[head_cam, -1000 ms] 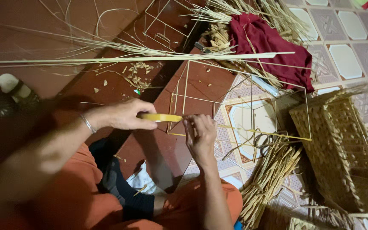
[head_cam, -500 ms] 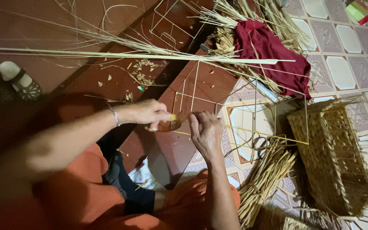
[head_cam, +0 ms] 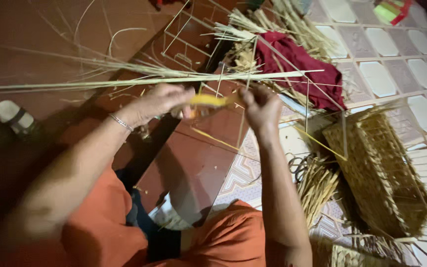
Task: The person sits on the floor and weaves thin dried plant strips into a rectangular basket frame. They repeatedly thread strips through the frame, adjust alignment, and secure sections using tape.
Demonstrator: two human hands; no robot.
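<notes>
Nearest the camera: orange-clad knees at the bottom edge, with a dark red board sloping across the lap toward the tiled floor.

Left hand, a thin bracelet at its wrist, has its grip pressed together on the left end of a yellow strip. Right hand pinches the right end of the same strip. The strip is held in the air between the two hands, above the board; its long axis runs nearly level, left to right across the view. Motion blur hides the finger detail.

Thin wire rods of a frame rise and cross just beside the right hand and crowd its right side. Scissors lie on the floor right of the right forearm, touching a bundle of straw. A woven basket stands further right, near the picture's edge.

Beyond the hands, a long sheaf of reeds lies crosswise, parallel to the strip, barring the far side. A dark red cloth lies behind it among loose straw. A sandal sits at far left. Open room remains on the board below the hands.
</notes>
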